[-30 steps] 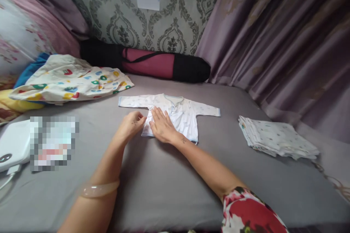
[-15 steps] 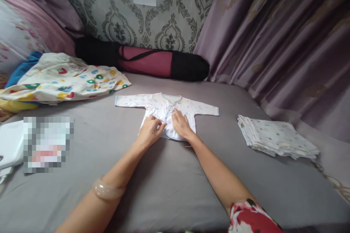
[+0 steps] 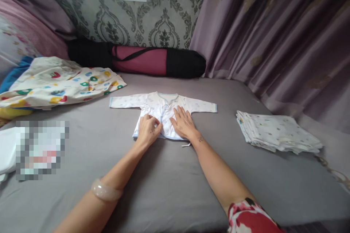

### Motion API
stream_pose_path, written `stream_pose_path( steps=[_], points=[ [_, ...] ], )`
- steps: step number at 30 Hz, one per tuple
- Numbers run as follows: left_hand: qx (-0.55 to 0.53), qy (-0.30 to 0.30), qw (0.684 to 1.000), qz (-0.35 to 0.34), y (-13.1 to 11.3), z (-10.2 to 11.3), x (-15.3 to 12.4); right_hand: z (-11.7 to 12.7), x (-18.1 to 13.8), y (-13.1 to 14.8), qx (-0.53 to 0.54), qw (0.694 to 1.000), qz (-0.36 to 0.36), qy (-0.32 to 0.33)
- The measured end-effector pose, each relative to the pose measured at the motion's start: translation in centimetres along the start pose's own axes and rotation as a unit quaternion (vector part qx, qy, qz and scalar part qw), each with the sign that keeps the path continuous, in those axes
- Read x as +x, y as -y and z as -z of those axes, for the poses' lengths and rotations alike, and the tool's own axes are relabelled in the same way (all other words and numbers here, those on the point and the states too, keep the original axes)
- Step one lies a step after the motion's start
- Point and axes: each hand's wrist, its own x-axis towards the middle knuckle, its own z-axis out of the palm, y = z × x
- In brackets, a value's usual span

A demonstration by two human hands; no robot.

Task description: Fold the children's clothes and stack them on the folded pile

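Note:
A small white baby shirt with pale blue trim lies face up on the grey sheet, both sleeves stretched out sideways. On its left front, my left hand has its fingers curled and thumb drawn in, seeming to pinch the cloth near the front opening; the fingertips are partly hidden. My right hand rests flat on the right front, fingers stretched and a little spread. Below the hem, by my right wrist, a thin white tie sticks out.
A stack of folded printed cloths lies at the right. To the left are a colourful printed cloth and a blurred packet. A long black and maroon bag runs along the wall, beside purple curtains.
My right hand has shifted slightly outward on the shirt, its fingers spreading. My left hand stays curled on the left front. The view has shifted slightly.

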Motion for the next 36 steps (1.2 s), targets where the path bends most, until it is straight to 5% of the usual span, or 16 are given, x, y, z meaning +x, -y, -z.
stream_pose_path(
  steps=[8, 17, 24, 29, 32, 36],
  points=[
    [0.058, 0.022, 0.998, -0.018, 0.9, -0.4, -0.1, 0.2, -0.8, 0.7, -0.001, 1.000, 0.010, 0.010],
    [0.080, 0.038, 0.995, -0.046, 1.1, -0.3, -0.3, 1.9, -4.7, 6.3, 0.008, 0.995, -0.045, 0.092],
    [0.078, 0.031, 0.994, -0.068, 1.0, 0.7, 3.0, 7.8, -6.1, 6.4, 0.026, 0.961, 0.144, 0.236],
    [0.067, 0.040, 0.993, -0.084, -1.7, -0.1, 9.0, 8.6, -1.6, 2.2, 0.033, 0.993, 0.059, 0.093],
    [0.064, 0.101, 0.992, -0.046, -3.5, -1.7, 11.4, 6.5, 2.1, -0.7, 0.001, 0.999, -0.035, -0.031],
    [0.104, 0.091, 0.990, -0.026, -4.5, -3.9, 11.9, 3.2, 5.7, -3.0, -0.016, 0.996, -0.039, -0.079]
  ],
)
